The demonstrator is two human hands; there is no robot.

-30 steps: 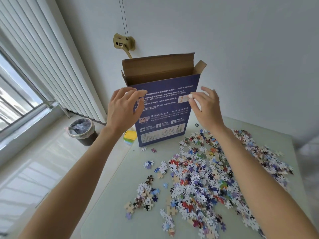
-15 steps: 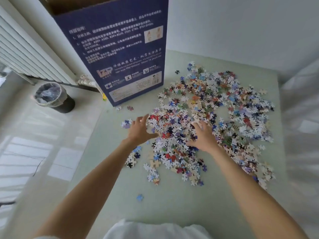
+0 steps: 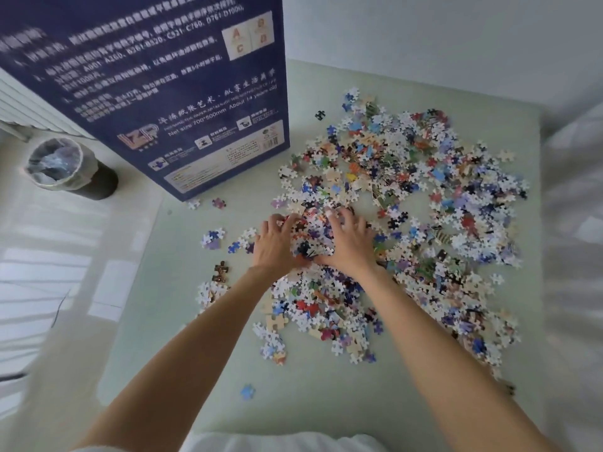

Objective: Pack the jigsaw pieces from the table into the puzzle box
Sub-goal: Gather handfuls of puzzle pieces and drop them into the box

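Head: hands (image 3: 313, 246) cupping jigsaw pieces (image 3: 424, 203); puzzle box (image 3: 156, 93) near.

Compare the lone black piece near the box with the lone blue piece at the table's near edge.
The black piece is dark and lies at the far side, close to the puzzle box; the blue piece is light blue and lies nearest the person, beyond both hands. Both lie apart from the main pile on the table.
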